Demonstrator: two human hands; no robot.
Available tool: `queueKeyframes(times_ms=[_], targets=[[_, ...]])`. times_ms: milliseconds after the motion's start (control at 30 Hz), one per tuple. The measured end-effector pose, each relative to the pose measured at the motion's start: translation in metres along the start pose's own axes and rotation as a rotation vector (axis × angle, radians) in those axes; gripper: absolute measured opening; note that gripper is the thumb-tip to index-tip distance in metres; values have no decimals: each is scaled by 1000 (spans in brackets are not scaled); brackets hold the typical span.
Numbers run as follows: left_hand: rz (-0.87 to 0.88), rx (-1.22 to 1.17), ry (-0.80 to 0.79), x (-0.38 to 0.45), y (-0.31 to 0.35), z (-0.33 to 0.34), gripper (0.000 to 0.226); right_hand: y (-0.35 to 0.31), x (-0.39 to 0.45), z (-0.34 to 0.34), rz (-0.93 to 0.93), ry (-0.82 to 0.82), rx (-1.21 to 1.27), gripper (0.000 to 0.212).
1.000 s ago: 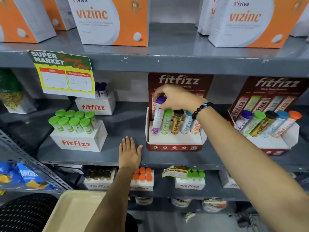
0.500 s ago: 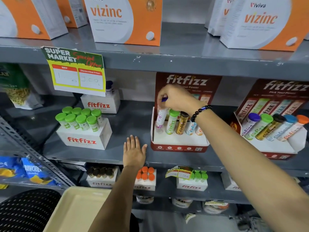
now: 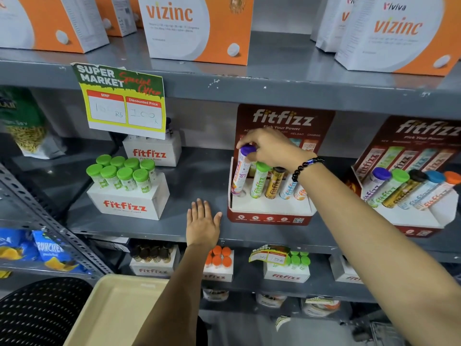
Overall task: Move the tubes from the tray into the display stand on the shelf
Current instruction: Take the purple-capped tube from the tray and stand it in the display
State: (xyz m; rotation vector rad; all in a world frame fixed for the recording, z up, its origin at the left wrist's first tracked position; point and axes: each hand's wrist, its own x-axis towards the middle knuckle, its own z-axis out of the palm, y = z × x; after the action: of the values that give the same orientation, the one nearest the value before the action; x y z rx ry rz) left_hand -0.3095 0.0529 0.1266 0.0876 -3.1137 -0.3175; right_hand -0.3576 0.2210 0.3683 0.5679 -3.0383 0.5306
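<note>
Tube, purple cap, tilted over the leftmost hole of the stand; its base sits at the hole's rim, not yet seated. My right hand pinches it at the cap. Left hand lies flat and open on the shelf, just left of the stand. Tube looks light, rigid, slick plastic; I judge the ridged cap the surest hold. Tray near me shows bare.

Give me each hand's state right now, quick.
Left hand: open, flat on the shelf.
Right hand: closed on the purple tube.
</note>
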Motion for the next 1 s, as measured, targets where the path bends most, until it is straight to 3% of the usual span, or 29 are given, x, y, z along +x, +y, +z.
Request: queueKeyframes(times_ms=[200, 1000], targets=[[-5, 13, 2, 2, -1, 4, 67, -1, -2, 5, -67, -23, -38, 47], [1, 9, -12, 2, 0, 0, 65, 9, -5, 24, -144, -112, -3, 42]])
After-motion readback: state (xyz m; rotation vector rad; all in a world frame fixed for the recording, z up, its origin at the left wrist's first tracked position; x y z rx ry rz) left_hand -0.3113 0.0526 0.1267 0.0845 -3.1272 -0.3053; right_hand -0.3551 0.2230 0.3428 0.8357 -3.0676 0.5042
